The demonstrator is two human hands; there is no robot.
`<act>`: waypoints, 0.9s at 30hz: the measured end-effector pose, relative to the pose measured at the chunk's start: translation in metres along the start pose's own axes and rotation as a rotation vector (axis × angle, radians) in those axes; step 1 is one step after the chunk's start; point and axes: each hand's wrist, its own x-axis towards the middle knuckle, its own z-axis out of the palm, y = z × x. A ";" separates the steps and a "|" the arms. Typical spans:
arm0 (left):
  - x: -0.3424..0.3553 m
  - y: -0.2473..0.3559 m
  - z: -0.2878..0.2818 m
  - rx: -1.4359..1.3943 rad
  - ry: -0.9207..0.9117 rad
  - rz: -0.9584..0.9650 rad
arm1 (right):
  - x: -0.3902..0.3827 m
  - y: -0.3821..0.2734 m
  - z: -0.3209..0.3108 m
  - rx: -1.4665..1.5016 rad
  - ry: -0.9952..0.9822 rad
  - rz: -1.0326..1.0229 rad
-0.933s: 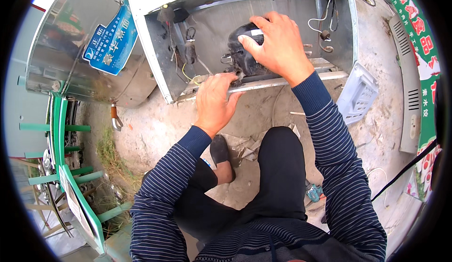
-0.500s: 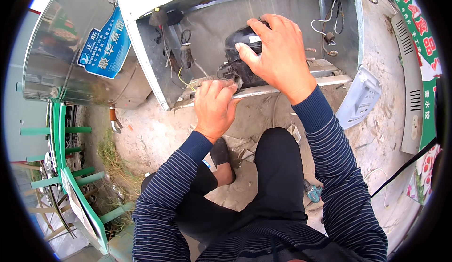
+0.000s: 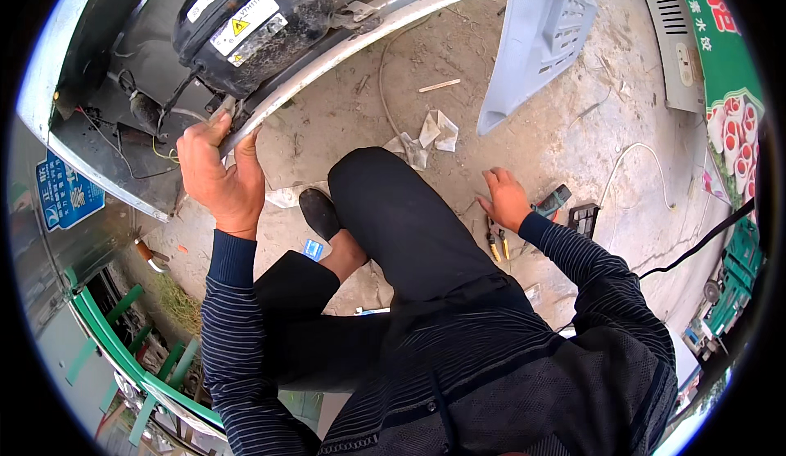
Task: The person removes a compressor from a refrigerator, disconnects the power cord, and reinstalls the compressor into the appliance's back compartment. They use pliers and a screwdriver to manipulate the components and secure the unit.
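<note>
The left hand (image 3: pixel 219 179) is closed in a grip around the pale metal rail (image 3: pixel 360 34) at the cabinet's open base, just below the black compressor (image 3: pixel 246 18). The right hand (image 3: pixel 505 200) lies open on the concrete floor (image 3: pixel 458 55), fingers spread, touching the small tools (image 3: pixel 496 246) beside the knee.

Outdoor repair yard: bare concrete ground (image 3: pixel 524 88), opened appliance with exposed compressor (image 3: pixel 246 22), detached grille (image 3: pixel 540 30), scattered hand tools (image 3: pixel 565 206).
</note>
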 end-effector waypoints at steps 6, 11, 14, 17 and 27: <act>-0.003 -0.007 0.002 -0.069 0.012 -0.016 | -0.059 0.037 0.084 -0.178 -0.286 0.370; 0.008 -0.010 -0.009 -0.052 0.050 0.013 | -0.062 0.039 0.106 -0.037 -0.215 0.267; 0.008 -0.008 -0.011 -0.037 0.063 0.002 | -0.074 0.044 0.086 0.002 -0.065 0.183; 0.012 0.000 -0.005 -0.079 0.043 0.003 | -0.070 0.029 0.055 -0.027 0.156 0.239; -0.019 -0.004 0.003 -0.093 0.004 -0.164 | -0.153 -0.012 0.114 0.335 -0.231 0.861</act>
